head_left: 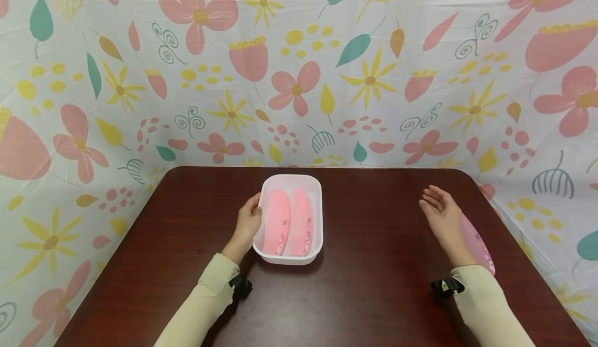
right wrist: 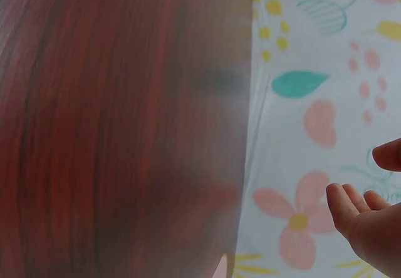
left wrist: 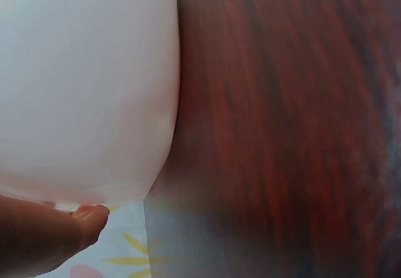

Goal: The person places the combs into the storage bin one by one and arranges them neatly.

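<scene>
A white rectangular plastic tub [head_left: 288, 259] stands on the table, with two long, curved pink pieces [head_left: 276, 222] side by side in it, each printed with a floral band. At its left rim my left hand [head_left: 246, 225] grips the tub; the tub's pale wall [left wrist: 88, 90] fills much of the left wrist view, with the thumb at its lower edge. My right hand [head_left: 441, 219] is over the right side of the table, fingers relaxed and nothing in them. Beside and partly behind that hand and forearm lies another pink piece [head_left: 476, 243] with a floral edge.
The dark red-brown wooden table [head_left: 374, 284] reaches back to a white cloth [head_left: 299, 40] printed with flowers and leaves, which hangs behind and at both sides. A black strap device [head_left: 447, 287] sits on each wrist over light sleeves.
</scene>
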Demonstrator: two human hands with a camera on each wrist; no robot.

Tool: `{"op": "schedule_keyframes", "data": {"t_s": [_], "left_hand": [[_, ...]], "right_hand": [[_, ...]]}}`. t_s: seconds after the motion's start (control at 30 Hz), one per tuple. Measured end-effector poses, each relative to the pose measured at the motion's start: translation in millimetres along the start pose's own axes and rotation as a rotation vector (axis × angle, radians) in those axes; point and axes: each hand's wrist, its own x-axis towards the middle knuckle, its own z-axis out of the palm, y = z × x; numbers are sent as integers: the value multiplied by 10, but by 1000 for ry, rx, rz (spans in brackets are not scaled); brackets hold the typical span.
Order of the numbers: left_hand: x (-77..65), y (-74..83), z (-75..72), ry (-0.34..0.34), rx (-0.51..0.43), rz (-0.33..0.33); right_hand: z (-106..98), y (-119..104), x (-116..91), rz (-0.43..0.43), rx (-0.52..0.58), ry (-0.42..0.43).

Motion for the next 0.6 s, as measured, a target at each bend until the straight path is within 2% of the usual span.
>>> {"op": "schedule_keyframes", "data": {"t_s": [0.17,0.27,0.37,0.6], "left_hand": [[18,-22,-5,1,-5,11],[19,-30,2,0,-13,10],[5,-28,5,-2,-20,7],[-19,-17,13,2,-13,19]], "right_hand": [[-179,40,35,22,-41,55],[-325,59,18,47,-108,39],[-476,103,-12,72,-221,12],[-708,229,-71,171,-329,16]]}}
